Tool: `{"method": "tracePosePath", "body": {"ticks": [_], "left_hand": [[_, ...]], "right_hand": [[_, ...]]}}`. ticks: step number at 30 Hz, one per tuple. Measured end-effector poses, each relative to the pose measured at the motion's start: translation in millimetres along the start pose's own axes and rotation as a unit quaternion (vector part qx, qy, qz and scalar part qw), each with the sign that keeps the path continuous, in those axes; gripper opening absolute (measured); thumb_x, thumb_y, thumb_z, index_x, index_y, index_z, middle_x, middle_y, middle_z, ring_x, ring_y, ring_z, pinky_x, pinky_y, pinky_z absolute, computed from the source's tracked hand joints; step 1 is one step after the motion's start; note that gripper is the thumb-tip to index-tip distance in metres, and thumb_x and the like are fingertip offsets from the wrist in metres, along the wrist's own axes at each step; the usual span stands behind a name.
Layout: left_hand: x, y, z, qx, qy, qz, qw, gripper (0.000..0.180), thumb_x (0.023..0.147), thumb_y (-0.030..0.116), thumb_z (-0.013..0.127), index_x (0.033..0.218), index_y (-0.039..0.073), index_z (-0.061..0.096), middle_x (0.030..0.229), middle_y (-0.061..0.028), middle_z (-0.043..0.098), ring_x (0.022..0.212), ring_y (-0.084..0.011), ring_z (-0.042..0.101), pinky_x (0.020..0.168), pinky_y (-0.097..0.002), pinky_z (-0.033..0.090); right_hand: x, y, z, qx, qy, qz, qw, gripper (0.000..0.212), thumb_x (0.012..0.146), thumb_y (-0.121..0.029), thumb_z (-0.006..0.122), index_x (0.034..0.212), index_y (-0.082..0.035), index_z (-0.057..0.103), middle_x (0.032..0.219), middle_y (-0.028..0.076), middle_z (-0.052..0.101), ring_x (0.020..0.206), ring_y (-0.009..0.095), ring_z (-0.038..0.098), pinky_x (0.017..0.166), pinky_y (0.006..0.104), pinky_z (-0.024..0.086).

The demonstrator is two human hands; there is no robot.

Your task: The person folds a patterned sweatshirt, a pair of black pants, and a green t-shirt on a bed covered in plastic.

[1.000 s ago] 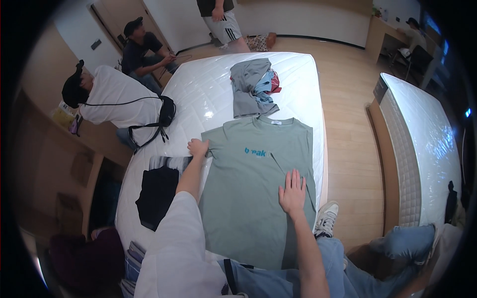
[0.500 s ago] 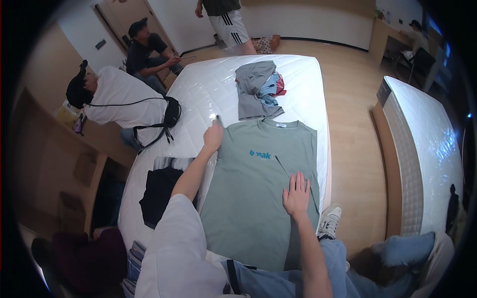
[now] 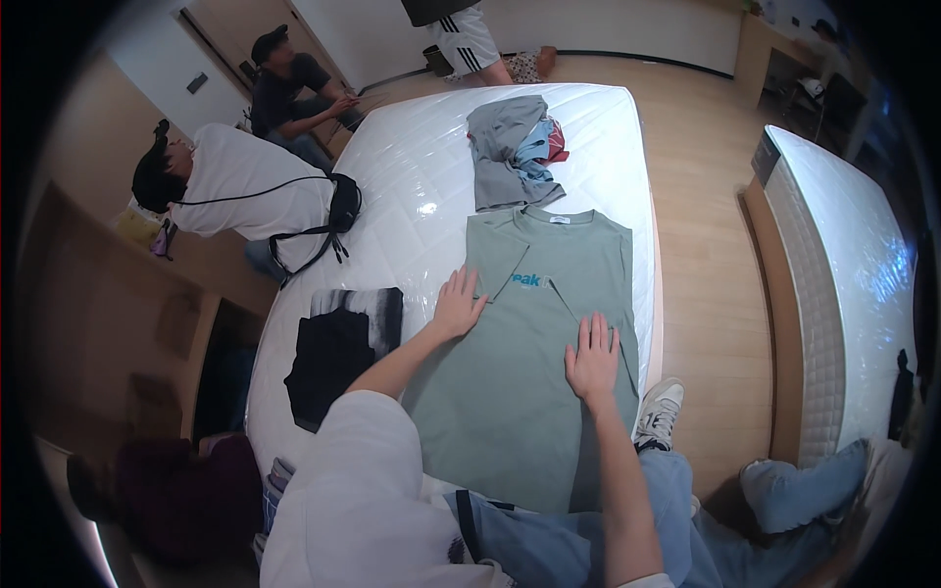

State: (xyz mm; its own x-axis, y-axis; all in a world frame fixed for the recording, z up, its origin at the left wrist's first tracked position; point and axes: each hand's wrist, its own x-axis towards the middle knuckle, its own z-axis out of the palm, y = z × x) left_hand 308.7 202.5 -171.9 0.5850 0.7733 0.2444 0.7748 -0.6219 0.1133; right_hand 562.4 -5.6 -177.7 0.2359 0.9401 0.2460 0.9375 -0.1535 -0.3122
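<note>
A grey-green T-shirt (image 3: 510, 392) lies spread on the white mattress (image 3: 412, 157), its collar pointing away from me. Both sleeves are folded inward over the chest, partly covering the blue print. My left hand (image 3: 459, 306) rests open on the folded left side, fingers stretched toward the sleeve. On the right folded side my right hand (image 3: 593, 361) lies flat, fingers extended. To the left is a folded black garment (image 3: 328, 363), partly on top of a black-and-white garment (image 3: 377, 309). Beyond the collar sits a heap of grey, blue and red clothes (image 3: 510, 147).
A person in a white shirt (image 3: 255, 176) leans by the left edge; another sits behind in dark clothes (image 3: 304, 103). White shorts (image 3: 466, 44) show at the far end. A second mattress (image 3: 833, 284) stands across the wooden floor (image 3: 711, 245) at right.
My left hand has brought the left sleeve inward over the chest, let go, and come down flat on the shirt. My right hand stays on the right side.
</note>
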Motion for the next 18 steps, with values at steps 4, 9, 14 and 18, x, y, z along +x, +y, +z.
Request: {"method": "tracePosePath", "body": {"ticks": [4, 9, 14, 18], "left_hand": [[-11.7, 4.3, -12.2, -0.063, 0.044, -0.003, 0.997, 0.049, 0.088, 0.026, 0.059, 0.127, -0.002, 0.048, 0.127, -0.0247, 0.051, 0.118, -0.0405, 0.049, 0.097, -0.0474, 0.041], [-13.9, -13.1, -22.9, -0.096, 0.050, -0.102, 0.989, 0.031, 0.087, 0.013, 0.059, 0.117, 0.004, 0.058, 0.103, -0.0145, 0.060, 0.101, -0.0330, 0.058, 0.084, -0.0431, 0.048], [-26.0, -33.5, -21.9, -0.084, 0.027, -0.135, 0.987, 0.034, 0.087, 0.009, 0.057, 0.120, 0.006, 0.057, 0.108, -0.0148, 0.057, 0.104, -0.0329, 0.056, 0.085, -0.0437, 0.047], [-13.2, -11.2, -17.3, -0.028, 0.072, -0.032, 0.996, 0.048, 0.084, 0.018, 0.061, 0.128, 0.003, 0.051, 0.123, -0.0194, 0.051, 0.118, -0.0373, 0.047, 0.098, -0.0488, 0.039]], "right_hand": [[-3.9, 4.6, 2.8, -0.004, -0.004, 0.007, 1.000, 0.062, 0.090, -0.034, 0.050, 0.141, 0.000, 0.037, 0.149, 0.020, 0.032, 0.141, 0.030, 0.025, 0.116, 0.0497, 0.015], [-0.8, 0.4, 1.8, -0.006, -0.014, 0.004, 1.000, 0.064, 0.089, -0.035, 0.051, 0.141, 0.000, 0.037, 0.151, 0.020, 0.030, 0.143, 0.030, 0.023, 0.117, 0.0485, 0.014], [2.0, -3.7, 2.6, 0.000, 0.003, 0.000, 1.000, 0.062, 0.091, -0.034, 0.049, 0.140, 0.001, 0.038, 0.150, 0.020, 0.031, 0.142, 0.031, 0.024, 0.116, 0.0500, 0.015], [-1.1, 3.9, 1.7, -0.005, 0.001, 0.006, 1.000, 0.061, 0.091, -0.033, 0.049, 0.140, 0.001, 0.038, 0.150, 0.020, 0.031, 0.142, 0.031, 0.024, 0.116, 0.0502, 0.015]]}}
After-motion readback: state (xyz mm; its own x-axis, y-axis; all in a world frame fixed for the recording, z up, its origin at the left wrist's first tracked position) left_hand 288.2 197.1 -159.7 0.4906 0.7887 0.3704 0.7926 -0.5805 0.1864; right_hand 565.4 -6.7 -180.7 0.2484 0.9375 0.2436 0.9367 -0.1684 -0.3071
